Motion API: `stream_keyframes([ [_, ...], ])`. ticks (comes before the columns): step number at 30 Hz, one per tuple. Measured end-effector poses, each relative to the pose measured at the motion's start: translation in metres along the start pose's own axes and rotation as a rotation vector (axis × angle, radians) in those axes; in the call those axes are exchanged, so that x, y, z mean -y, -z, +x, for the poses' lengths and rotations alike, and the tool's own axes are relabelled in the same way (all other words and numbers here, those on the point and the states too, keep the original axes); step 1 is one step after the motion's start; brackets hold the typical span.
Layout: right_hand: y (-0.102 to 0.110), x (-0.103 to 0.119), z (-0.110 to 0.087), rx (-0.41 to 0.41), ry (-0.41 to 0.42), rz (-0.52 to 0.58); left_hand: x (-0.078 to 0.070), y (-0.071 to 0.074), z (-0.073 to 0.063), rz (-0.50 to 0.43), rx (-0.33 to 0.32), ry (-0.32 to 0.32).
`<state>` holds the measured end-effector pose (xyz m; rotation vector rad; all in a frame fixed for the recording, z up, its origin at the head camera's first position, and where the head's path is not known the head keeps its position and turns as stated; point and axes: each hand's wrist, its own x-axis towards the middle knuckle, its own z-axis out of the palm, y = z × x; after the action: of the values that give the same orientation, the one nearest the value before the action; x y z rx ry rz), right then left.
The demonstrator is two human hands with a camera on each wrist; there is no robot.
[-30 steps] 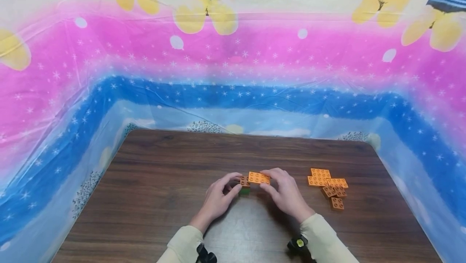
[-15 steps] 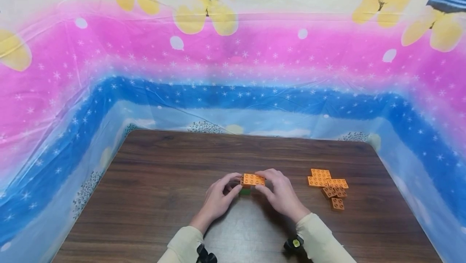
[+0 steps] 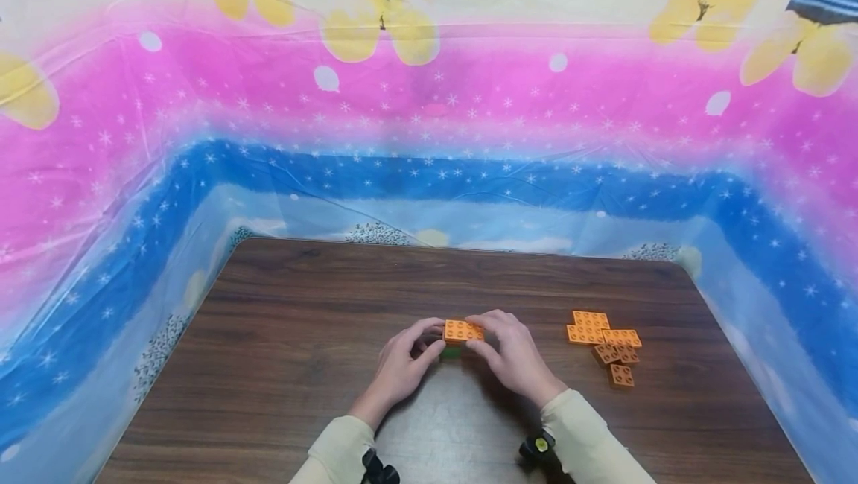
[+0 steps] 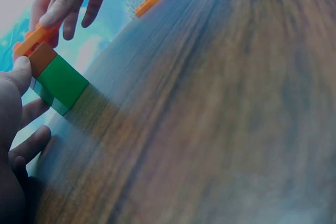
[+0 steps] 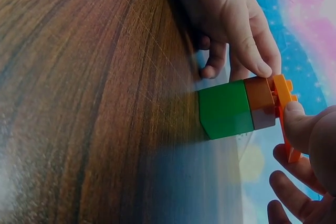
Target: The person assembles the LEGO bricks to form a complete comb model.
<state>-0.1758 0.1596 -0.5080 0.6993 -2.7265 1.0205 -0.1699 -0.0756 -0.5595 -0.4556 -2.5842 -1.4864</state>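
A green block [image 5: 226, 109] stands on the table with a brown brick [image 5: 260, 103] stacked on it. My left hand [image 3: 401, 359] holds this stack from the left, its thumb and a finger at the brown brick. My right hand [image 3: 519, 356] pinches a thin orange eight-stud brick [image 3: 462, 330] by its right end. One end of that orange brick lies over the brown brick's studs, and the other overhangs to the right. A little of the brown studs shows beneath it in the right wrist view, so I cannot tell whether it is pressed fully down.
To the right on the brown wooden table [image 3: 302, 290] lie several loose bricks: flat orange bricks [image 3: 588, 328] behind and small brown bricks [image 3: 621, 375] nearer. A patterned pink and blue cloth [image 3: 429, 112] hangs around the table's back and sides.
My right hand has moved left with the orange brick, bringing it from beside the brown brick's top to over it. The left hand has stayed in place.
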Motion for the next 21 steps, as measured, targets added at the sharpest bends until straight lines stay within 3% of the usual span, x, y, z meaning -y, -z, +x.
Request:
stream_keyframes([
  [14,-0.0015,-0.0008,0.002,-0.007,0.041,-0.012,0.0003,-0.0005,-0.0002,-0.005,-0.005,-0.01],
  [21,-0.0016,-0.0012,0.003,0.012,0.022,-0.014,0.001,-0.0004,0.0004,-0.006,-0.001,-0.009],
])
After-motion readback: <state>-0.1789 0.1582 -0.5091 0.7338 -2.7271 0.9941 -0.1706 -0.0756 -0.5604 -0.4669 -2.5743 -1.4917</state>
